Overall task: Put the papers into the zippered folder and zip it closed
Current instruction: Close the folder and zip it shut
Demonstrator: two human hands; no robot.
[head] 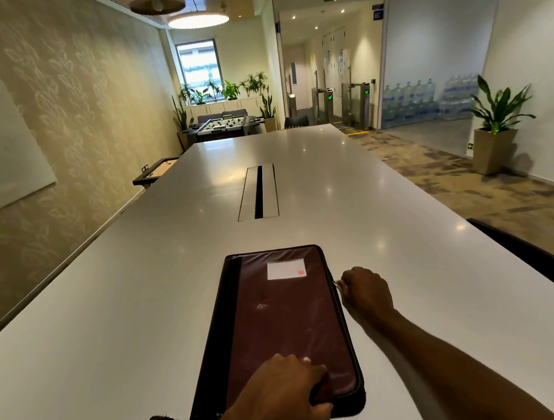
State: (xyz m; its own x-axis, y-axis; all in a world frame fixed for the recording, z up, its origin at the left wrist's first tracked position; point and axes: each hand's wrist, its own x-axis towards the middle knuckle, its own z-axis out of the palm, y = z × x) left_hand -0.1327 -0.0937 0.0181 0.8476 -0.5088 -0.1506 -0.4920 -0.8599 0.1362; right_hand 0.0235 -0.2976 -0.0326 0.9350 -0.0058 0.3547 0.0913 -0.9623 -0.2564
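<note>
At three o'clock of the zippered folder (289, 326), right hand (366, 290) pinching zipper pull (337, 283), left hand (284, 390) pressing flat at six, long axis running twelve-to-six.

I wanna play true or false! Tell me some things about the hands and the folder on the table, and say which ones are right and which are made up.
1. The zippered folder lies flat on the white table. True.
2. The right hand is at the zip pull on the folder's right edge. True.
3. The left hand is up in the air, touching nothing. False: it presses on the folder's near corner.
4. Loose papers are spread over the table beside the folder. False: no loose papers show on the table.
5. The folder has a white label near its far end. True.
</note>
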